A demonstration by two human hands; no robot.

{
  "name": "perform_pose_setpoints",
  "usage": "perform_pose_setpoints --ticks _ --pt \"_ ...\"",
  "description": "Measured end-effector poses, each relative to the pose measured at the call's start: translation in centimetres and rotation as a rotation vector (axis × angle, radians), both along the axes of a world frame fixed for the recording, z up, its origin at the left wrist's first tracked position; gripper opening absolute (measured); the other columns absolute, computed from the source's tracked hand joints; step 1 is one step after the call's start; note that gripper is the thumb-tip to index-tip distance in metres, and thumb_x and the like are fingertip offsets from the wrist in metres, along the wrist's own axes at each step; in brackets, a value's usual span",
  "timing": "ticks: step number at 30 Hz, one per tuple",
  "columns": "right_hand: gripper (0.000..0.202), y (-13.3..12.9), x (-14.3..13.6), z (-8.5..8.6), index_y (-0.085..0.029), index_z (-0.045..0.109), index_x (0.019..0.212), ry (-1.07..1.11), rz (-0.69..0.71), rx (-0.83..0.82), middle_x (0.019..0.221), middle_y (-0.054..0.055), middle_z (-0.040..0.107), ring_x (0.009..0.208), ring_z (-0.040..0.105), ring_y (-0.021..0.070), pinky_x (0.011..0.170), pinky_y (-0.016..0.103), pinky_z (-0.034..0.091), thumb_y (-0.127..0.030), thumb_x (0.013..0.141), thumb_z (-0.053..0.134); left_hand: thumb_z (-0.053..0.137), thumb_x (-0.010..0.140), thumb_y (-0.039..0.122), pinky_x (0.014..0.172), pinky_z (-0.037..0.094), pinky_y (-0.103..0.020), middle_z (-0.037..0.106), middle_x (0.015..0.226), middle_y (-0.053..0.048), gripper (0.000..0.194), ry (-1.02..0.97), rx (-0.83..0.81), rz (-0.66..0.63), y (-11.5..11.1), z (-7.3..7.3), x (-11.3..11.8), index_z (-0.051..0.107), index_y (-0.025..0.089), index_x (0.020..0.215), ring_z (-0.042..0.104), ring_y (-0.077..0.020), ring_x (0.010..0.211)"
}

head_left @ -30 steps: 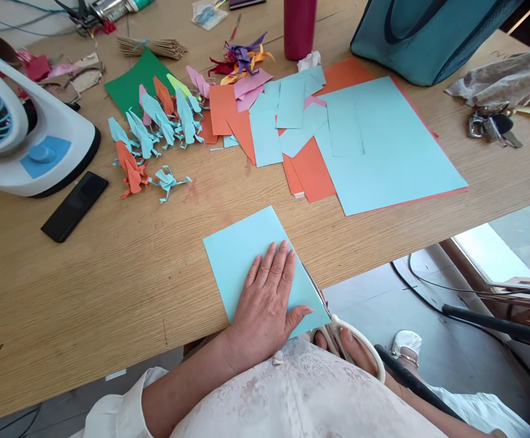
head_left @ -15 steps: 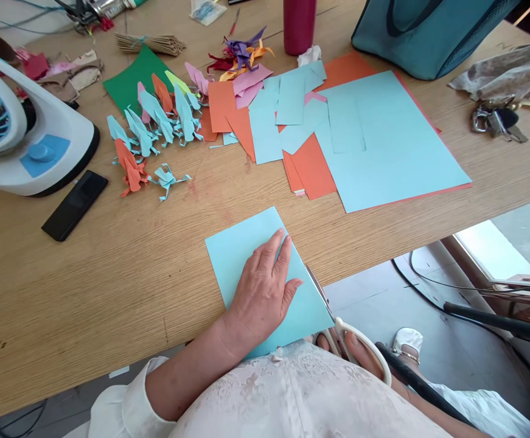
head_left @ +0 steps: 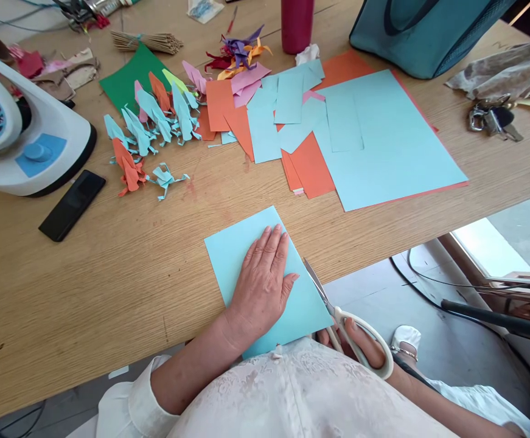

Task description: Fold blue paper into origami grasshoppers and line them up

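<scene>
A light blue sheet of paper [head_left: 228, 249] lies at the table's front edge, its near corner reaching over the edge against my clothes. My left hand [head_left: 262, 280] rests flat on it, fingers stretched out and thumb apart. Beside the sheet's right edge, my right hand [head_left: 365, 344] grips white-handled scissors [head_left: 376, 337], thumb through one loop. The scissors' blades point away from me along that edge; one blade shows above the table edge, and the other is partly hidden by the paper. Some fingers of my right hand are hidden below the sheet.
Folded paper figures [head_left: 143, 131] stand at the back left, near a white fan [head_left: 64, 131] and a black phone [head_left: 72, 205]. A large blue sheet [head_left: 397, 146] lies at the right. Behind are a dark red bottle [head_left: 297, 24], a teal bag [head_left: 420, 42] and keys [head_left: 495, 118].
My left hand's fingers have come together and flattened on the sheet. The scissors have shifted slightly right, and more of their blade and handle now shows.
</scene>
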State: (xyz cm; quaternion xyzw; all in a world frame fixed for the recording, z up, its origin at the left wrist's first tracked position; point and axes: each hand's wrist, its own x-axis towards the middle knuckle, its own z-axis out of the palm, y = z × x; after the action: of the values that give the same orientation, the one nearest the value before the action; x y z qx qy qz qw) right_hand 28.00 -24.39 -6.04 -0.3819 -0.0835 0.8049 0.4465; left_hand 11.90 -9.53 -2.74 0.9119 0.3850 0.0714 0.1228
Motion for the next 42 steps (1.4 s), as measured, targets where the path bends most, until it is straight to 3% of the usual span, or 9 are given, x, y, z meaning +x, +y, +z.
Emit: perform_pose_setpoints --ticks 4,13,21,24,28,32,35,38,42 --pt "0.055 -0.1 -0.2 -0.4 -0.022 0.067 0.073 -0.034 0.011 0.001 0.068 0.004 0.052 0.068 0.046 0.0204 0.069 0.031 0.038 -0.074 0.08 0.051 0.036 0.102 0.037 0.12 0.029 -0.051 0.028 0.16 -0.02 0.059 -0.012 -0.013 0.006 -0.1 0.0 0.1 0.027 0.006 0.151 0.018 -0.0296 0.152" --pt "0.06 -1.1 -0.2 -3.5 -0.022 0.063 0.071 -0.053 0.027 0.106 0.066 0.005 0.053 0.066 0.046 0.021 0.065 0.032 0.035 -0.078 0.082 0.043 0.036 0.102 0.036 0.12 0.029 -0.049 0.028 0.16 -0.02 0.058 0.007 0.005 0.003 -0.1 0.0 0.1 0.028 0.004 0.15 0.019 -0.0299 0.152" --pt "0.059 -1.4 0.0 -4.0 -0.021 0.064 0.081 -0.122 0.052 0.233 0.066 0.003 0.051 0.061 0.044 0.0182 0.058 0.031 0.032 -0.072 0.09 0.036 0.04 0.101 0.026 0.117 0.033 -0.049 0.033 0.158 -0.018 0.052 0.006 0.03 -0.022 0.2 0.4 -0.1 0.031 0.011 0.15 0.026 -0.0304 0.149" --pt "0.056 -1.4 0.2 -4.6 -0.021 0.063 0.073 -0.154 0.069 0.332 0.06 0.003 0.051 0.056 0.043 0.0178 0.056 0.032 0.032 -0.073 0.084 0.045 0.045 0.099 0.02 0.107 0.041 -0.049 0.039 0.155 -0.013 0.043 0.056 0.044 -0.092 1.6 1.6 0.0 0.046 0.02 0.142 0.039 -0.0322 0.14" --pt "0.052 -1.7 0.7 -5.2 -0.022 0.061 0.07 -0.233 0.068 0.401 0.057 0.002 0.048 0.052 0.041 0.0165 0.053 0.032 0.029 -0.07 0.084 0.048 0.066 0.089 0.023 0.099 0.041 -0.048 0.054 0.14 -0.011 0.03 0.131 -0.042 -0.291 5.1 4.0 1.0 0.061 0.02 0.118 0.045 -0.0331 0.129" --pt "0.047 -1.7 1.5 -4.6 -0.022 0.061 0.076 -0.341 0.075 0.397 0.059 0.002 0.05 0.054 0.041 0.0165 0.053 0.032 0.028 -0.067 0.087 0.047 0.074 0.078 0.023 0.093 0.037 -0.046 0.066 0.112 -0.009 0.016 0.253 -0.097 -0.535 9.0 5.7 2.7 0.064 0.018 0.089 0.052 -0.0311 0.111" --pt "0.045 -1.2 2.1 -3.6 -0.022 0.061 0.078 -0.413 0.089 0.402 0.062 0.002 0.052 0.056 0.039 0.0158 0.054 0.031 0.028 -0.064 0.087 0.051 0.067 0.077 0.013 0.089 0.036 -0.04 0.068 0.083 -0.002 0.008 0.346 -0.205 -0.605 11.7 6.8 3.1 0.062 0.018 0.077 0.058 -0.0225 0.09" --pt "0.045 -0.5 2.9 -2.7 -0.022 0.06 0.081 -0.475 0.076 0.415 0.063 0.002 0.055 0.056 0.04 0.0156 0.054 0.03 0.029 -0.065 0.087 0.05 0.062 0.079 0.015 0.081 0.038 -0.032 0.069 0.086 0.001 0.008 0.404 -0.327 -0.506 14.4 9.1 2.0 0.066 0.021 0.081 0.06 -0.0179 0.084" --pt "0.045 0.5 3.9 -1.3 -0.022 0.057 0.079 -0.661 0.068 0.506 0.064 0.003 0.057 0.058 0.046 0.0171 0.054 0.031 0.035 -0.063 0.091 0.044 0.053 0.091 0.034 0.071 0.041 -0.025 0.066 0.089 0.002 0.022 0.314 -0.213 -0.049 17.7 13.2 -1.7 0.065 0.016 0.096 0.057 -0.0134 0.078"
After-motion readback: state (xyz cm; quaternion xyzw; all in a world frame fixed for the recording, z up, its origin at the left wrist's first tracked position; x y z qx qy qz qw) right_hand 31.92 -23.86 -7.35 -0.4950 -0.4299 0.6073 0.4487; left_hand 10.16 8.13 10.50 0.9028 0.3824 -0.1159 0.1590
